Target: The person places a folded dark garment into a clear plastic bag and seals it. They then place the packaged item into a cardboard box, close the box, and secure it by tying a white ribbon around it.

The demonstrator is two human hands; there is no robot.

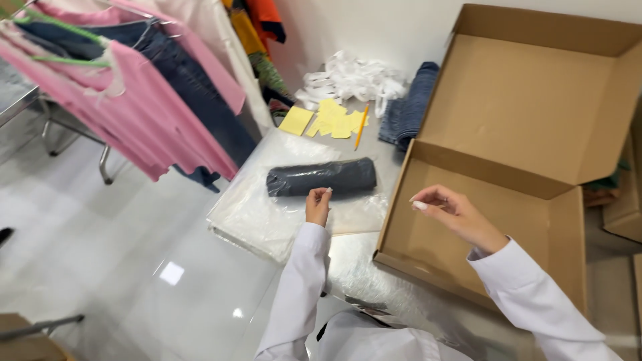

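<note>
The left hand [318, 204] hovers with fingertips pinched together, holding nothing visible, just near of a rolled dark garment [322, 178] that lies in a clear plastic bag [267, 214] on the table [364, 274]. The right hand [455, 215] hangs loosely curled and empty over the open cardboard box [528, 120] to the right. Farther back lie yellow paper slips [331, 120], a pencil [362, 126] and folded jeans [409, 107].

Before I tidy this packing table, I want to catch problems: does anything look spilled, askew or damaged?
Nothing looks damaged. The yellow paper slips lie scattered and overlapping beside a tangled heap of white strips, and the rolled dark garment sits in its clear bag.
</note>
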